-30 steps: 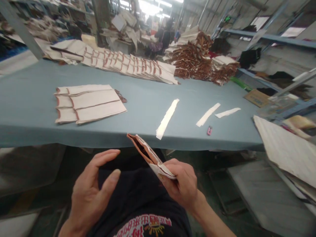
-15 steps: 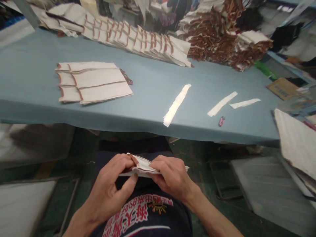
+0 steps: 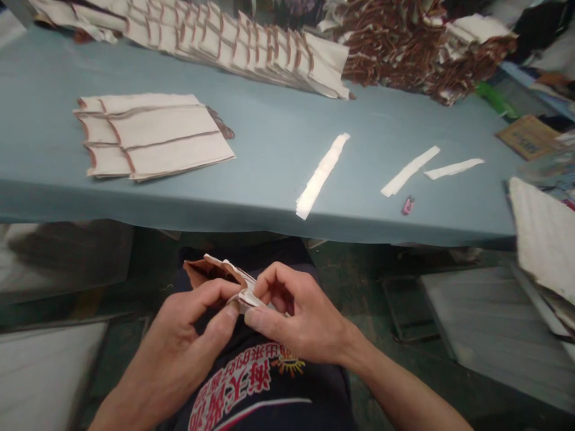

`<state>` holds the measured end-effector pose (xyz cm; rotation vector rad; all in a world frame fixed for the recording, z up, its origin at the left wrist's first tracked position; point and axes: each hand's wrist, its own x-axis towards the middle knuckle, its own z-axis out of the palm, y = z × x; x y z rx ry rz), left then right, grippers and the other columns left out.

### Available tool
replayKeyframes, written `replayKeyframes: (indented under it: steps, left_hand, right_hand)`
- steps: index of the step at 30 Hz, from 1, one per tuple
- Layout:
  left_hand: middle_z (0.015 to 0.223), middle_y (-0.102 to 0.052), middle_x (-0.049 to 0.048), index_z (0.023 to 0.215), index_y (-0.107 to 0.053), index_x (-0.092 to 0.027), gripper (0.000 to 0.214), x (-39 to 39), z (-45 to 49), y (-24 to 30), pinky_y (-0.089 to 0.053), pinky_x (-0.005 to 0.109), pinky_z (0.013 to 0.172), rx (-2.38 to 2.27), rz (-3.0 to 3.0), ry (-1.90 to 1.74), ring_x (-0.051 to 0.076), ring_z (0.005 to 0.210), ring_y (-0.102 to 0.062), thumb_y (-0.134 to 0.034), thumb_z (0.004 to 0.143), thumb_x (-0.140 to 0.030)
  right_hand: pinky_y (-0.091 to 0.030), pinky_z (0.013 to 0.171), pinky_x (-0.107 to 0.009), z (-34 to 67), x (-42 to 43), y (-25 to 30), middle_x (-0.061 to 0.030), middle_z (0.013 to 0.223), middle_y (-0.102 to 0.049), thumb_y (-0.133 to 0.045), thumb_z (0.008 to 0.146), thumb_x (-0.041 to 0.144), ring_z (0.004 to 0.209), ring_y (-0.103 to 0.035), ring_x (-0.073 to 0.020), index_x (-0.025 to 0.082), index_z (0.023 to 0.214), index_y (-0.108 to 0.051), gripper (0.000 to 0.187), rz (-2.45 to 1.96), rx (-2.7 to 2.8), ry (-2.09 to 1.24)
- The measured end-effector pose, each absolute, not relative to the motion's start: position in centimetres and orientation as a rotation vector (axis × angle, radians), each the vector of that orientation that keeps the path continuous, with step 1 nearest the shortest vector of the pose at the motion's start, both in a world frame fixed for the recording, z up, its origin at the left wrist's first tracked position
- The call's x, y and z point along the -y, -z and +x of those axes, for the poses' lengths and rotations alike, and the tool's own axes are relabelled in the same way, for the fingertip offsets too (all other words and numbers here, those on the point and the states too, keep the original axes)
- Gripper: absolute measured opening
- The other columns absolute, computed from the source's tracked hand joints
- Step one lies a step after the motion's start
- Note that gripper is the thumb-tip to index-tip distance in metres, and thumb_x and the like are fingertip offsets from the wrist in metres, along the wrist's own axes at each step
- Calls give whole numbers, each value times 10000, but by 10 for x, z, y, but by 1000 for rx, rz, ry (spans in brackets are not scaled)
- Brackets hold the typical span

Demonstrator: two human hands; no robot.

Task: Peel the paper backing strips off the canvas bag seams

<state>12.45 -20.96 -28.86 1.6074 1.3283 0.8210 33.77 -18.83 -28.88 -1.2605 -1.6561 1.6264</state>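
Observation:
Below the table's front edge, over my lap, both hands pinch a small folded bundle of cream fabric pieces with brown trim [image 3: 215,272]. My left hand [image 3: 188,335] grips its near left side with thumb and fingers closed. My right hand [image 3: 299,317] pinches the right end of the bundle, fingers curled. A neat stack of similar cream pieces with brown edging [image 3: 150,134] lies on the blue table [image 3: 269,149], ahead and to the left of my hands.
A long fanned row of cream pieces [image 3: 233,48] and a brown-trimmed heap [image 3: 417,48] fill the table's far side. Three white strips [image 3: 321,173] [image 3: 408,170] [image 3: 453,169] and a small pink object [image 3: 407,205] lie at the right. Cream sheets [image 3: 543,233] overhang at the right edge.
My left hand, open and empty a second ago, has closed on the bundle beside my right hand. The bundle has dropped from table-edge height to my lap and tilted leftward.

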Motion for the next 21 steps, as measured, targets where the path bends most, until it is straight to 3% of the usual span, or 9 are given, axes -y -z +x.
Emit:
replayKeyframes:
  steps: [7, 15, 21]
  left_hand:
    - [789, -840, -28, 942, -862, -293, 247, 216, 124, 292, -619, 264, 663, -1268, 1599, -816, 200, 633, -745, -651, 1010, -402]
    - [698, -787, -56, 872, -844, -284, 263, 220, 131, 293, -584, 234, 642, -1264, 1579, -813, 167, 598, -703, -627, 1001, -357]
    - [683, -816, -46, 770, -838, -267, 231, 209, 132, 289, -541, 209, 556, -1228, 1495, -811, 171, 595, -718, -667, 918, -313]
  right_hand:
    - [-305, 569, -233, 342, 175, 288, 92, 693, -513, -955, 762, 656, 627, -389, -83, 207, 870, -597, 584, -1173, 1332, -2045]
    - [-305, 516, -216, 349, 175, 295, 114, 645, -516, -980, 775, 594, 563, -388, -64, 205, 844, -583, 559, -1017, 1235, -2214]
    - [-330, 530, -218, 353, 174, 299, 109, 664, -557, -986, 809, 557, 570, -430, -61, 192, 866, -603, 532, -942, 1205, -2250]
